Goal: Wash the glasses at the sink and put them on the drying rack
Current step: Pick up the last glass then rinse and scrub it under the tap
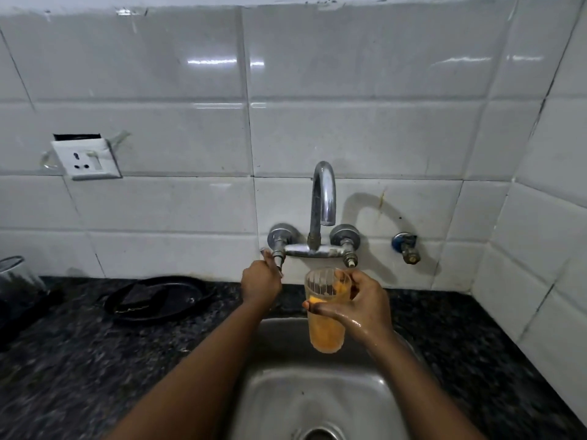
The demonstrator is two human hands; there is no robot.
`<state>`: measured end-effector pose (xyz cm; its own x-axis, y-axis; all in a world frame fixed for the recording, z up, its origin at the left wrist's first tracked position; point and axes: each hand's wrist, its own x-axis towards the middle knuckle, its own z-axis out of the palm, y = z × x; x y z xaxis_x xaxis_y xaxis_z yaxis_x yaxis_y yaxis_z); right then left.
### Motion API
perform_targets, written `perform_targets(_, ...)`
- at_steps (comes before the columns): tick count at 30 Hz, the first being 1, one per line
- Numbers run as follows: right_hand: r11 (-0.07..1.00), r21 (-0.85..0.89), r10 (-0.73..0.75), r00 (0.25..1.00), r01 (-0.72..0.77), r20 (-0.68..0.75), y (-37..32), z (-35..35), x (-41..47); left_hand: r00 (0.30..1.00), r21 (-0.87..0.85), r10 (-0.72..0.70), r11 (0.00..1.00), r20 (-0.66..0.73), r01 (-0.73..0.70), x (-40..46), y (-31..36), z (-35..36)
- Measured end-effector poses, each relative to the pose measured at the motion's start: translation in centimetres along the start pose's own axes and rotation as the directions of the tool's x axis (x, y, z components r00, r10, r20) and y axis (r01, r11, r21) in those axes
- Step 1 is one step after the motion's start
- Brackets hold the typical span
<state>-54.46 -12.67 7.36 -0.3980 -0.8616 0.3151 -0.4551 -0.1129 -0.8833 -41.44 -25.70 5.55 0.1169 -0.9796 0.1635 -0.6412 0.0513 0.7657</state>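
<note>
Head view, looking down over the sink [320, 389].

Room: wall of glossy white tiles [365, 128], dark grout lines, strip-light reflections high on the tiles; side wall of the same tile at right. A rust-coloured streak runs down the tile right of the spout. White socket plate [86, 159] hangs tilted on the left of the wall, with a dark gap above it.

Surface: bench [79, 360] of dark speckled stone, meeting the tiles at the back. Stainless sink set into it, drain [320, 435] at the bottom edge of view. On the bench left of the sink lies a round black pan-like item [155, 298]; I cannot tell exactly what it is. At far left, a clear container [19, 277], partly cut off.

Fixtures: wall-mounted tap [322, 198] with curved spout, two valve bodies; a separate small valve [406, 247] further right.

Hands: left hand [260, 284] closed around the left tap handle [273, 260]. Right hand [359, 304], wet, wrapped around a clear glass [325, 315], thumb across the front. Glass upright, held over the sink just below the spout; it appears orange-tinted in its lower part. No water stream discernible.
</note>
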Motion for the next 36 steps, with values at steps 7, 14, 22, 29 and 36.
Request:
perform_targets(7,0.987,0.125,0.102,0.994,-0.104,0.025,0.7,0.2,-0.7,0.842,-0.512,-0.26,0.697,0.473,0.503,-2.0,0.1,-1.3)
perform_targets(14,0.916,0.343,0.198,0.978,-0.211,0.071,1.0,0.9,-1.2,0.726,-0.31,-0.218,0.798,0.652,0.517,-6.7,-4.0,-2.5)
perform_targets(22,0.79,0.515,0.267,0.943,-0.333,0.2,2.4,2.0,-1.9,0.747,-0.299,-0.26,0.798,0.612,0.523,-8.4,-6.9,-3.1)
perform_targets(29,0.587,0.469,0.423,0.744,-0.659,0.517,5.1,3.4,-2.1,0.767,-0.325,-0.232,0.804,0.599,0.497,-9.1,-7.6,-3.5)
perform_targets(36,0.312,0.381,0.485,0.491,-0.87,0.724,6.6,3.7,-2.3,0.762,-0.322,-0.225,0.807,0.607,0.495,-9.6,-7.5,-3.3)
